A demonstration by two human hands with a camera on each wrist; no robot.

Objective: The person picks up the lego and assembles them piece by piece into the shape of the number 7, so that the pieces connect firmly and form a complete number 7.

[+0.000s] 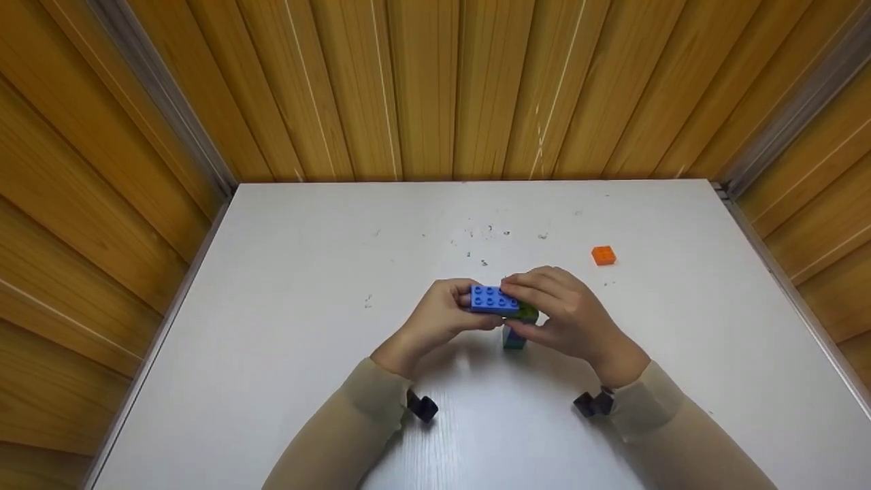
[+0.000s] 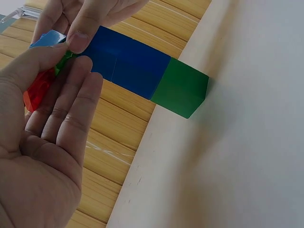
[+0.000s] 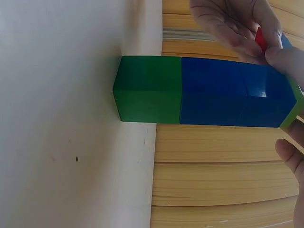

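Observation:
A studded blue brick (image 1: 493,299) lies across the top of a small tower of toy building bricks. My left hand (image 1: 446,309) holds the blue brick's left end, thumb in front and fingers behind. Under that end is a red brick (image 2: 39,90), partly covered by the fingers. My right hand (image 1: 561,313) grips the blue brick's right end, fingertips on top and thumb lower down. Below it shows a lime green brick (image 1: 528,312). The tower continues down through two blue blocks (image 3: 237,92) to a green block (image 3: 148,89) standing on the table.
An orange brick (image 1: 603,256) lies apart on the white table (image 1: 306,272), toward the back right. Small dark marks dot the tabletop behind the hands. Wood-patterned walls (image 1: 422,88) enclose the table at the back and both sides.

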